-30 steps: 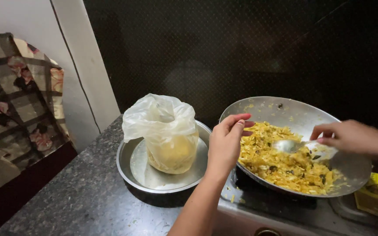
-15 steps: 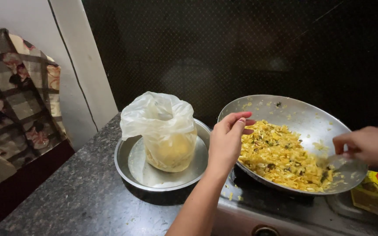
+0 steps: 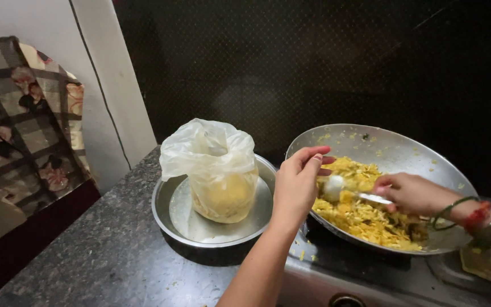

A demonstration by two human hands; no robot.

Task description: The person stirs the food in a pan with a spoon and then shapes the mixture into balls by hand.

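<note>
A wide steel pan (image 3: 393, 149) tilts on the stove, holding yellow rice-like food (image 3: 365, 219). My left hand (image 3: 298, 183) grips the pan's near-left rim, fingers curled over the edge. My right hand (image 3: 413, 194) holds a metal spoon (image 3: 342, 189) whose bowl rests in the food near my left fingers. Bangles and a red thread circle my right wrist. To the left, a clear plastic bag (image 3: 217, 170) with yellow food inside stands open in a round steel plate (image 3: 169, 213).
Both vessels sit on a dark speckled stone counter (image 3: 98, 261); the pan is over a steel stove (image 3: 342, 281). A checked floral cloth (image 3: 24, 125) hangs at left. Dark tiled wall behind. A yellow packet (image 3: 487, 264) lies under the pan's right edge.
My right hand moved from the pan's right edge toward the middle, bringing the spoon into the food close to my left hand. My left hand kept its hold on the rim.
</note>
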